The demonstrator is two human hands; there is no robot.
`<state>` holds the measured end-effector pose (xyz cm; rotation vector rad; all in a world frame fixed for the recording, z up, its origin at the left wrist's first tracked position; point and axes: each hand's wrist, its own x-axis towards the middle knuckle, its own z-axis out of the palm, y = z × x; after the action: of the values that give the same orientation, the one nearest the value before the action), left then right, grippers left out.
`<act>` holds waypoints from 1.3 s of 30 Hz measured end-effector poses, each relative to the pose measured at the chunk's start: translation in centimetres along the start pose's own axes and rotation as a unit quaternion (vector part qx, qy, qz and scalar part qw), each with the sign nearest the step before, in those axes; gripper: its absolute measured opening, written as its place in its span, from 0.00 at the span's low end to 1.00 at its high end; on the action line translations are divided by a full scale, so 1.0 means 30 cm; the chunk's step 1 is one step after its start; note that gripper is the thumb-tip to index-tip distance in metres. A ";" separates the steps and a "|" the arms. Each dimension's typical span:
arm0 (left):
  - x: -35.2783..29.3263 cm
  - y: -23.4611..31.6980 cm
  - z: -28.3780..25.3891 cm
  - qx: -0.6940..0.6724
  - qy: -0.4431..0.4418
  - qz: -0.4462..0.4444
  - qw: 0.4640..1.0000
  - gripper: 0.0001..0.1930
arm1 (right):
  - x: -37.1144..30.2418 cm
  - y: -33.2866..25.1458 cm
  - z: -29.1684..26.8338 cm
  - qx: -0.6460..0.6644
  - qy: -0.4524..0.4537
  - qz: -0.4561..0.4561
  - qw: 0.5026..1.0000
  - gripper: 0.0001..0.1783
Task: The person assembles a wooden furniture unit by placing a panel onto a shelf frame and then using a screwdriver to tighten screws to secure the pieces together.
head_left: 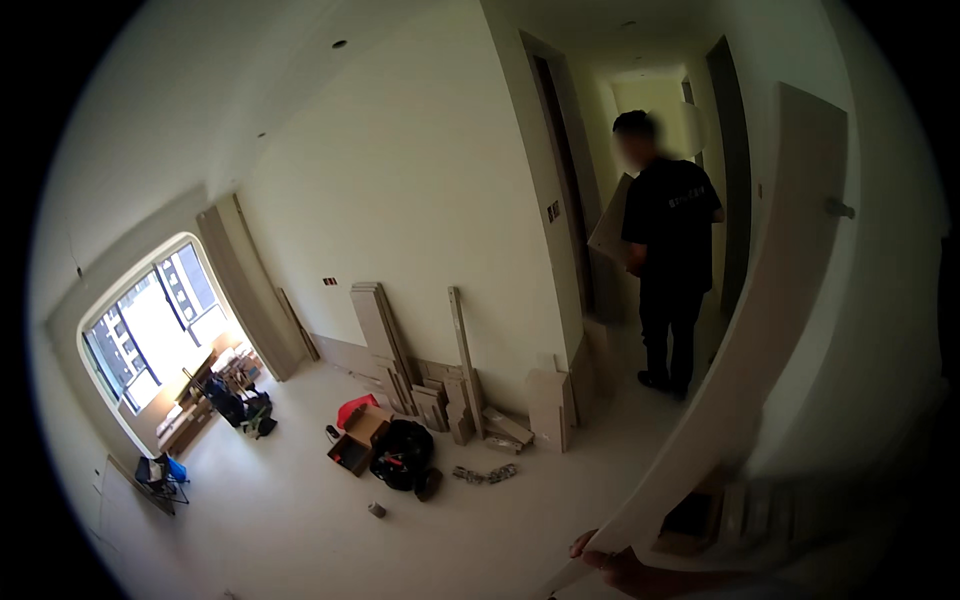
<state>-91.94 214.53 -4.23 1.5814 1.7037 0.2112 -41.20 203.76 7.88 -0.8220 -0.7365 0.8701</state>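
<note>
A long pale panel (745, 400) slants across the right side, from high up by the wall down to the lower edge. My right hand (615, 567) comes in from the lower right, with its fingers wrapped round the panel's lower end. Near the panel's upper part a small knob-like metal fitting (840, 208) sticks out. My left hand is out of view.
A person (670, 250) in dark clothes stands in the hallway holding a pale board (610, 225). Cut boards (375, 330) lean on the wall. A black tool bag (402, 455), an open cardboard box (350, 453) and a small can (376, 510) are on the floor.
</note>
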 end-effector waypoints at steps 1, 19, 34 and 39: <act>0.000 -0.008 -0.001 -0.010 0.003 -0.011 1.000 0.23 | 0.029 0.032 0.012 0.011 -0.003 -0.006 1.000 0.12; 0.530 -0.253 -0.623 -0.136 0.038 -0.025 0.990 0.25 | 0.609 0.546 1.158 0.026 -0.188 0.042 0.981 0.08; 1.150 -0.597 -1.232 -0.232 0.089 -0.016 0.968 0.22 | 1.156 1.089 1.972 0.082 -0.260 0.080 0.959 0.10; 1.259 -0.782 -1.338 -0.194 0.131 -0.137 0.962 0.26 | 1.382 1.418 2.198 0.115 -0.324 0.140 0.928 0.09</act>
<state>-132.15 258.84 -7.14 1.0525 1.9198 0.5973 -91.64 276.64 12.68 -0.4206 -1.0796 1.4912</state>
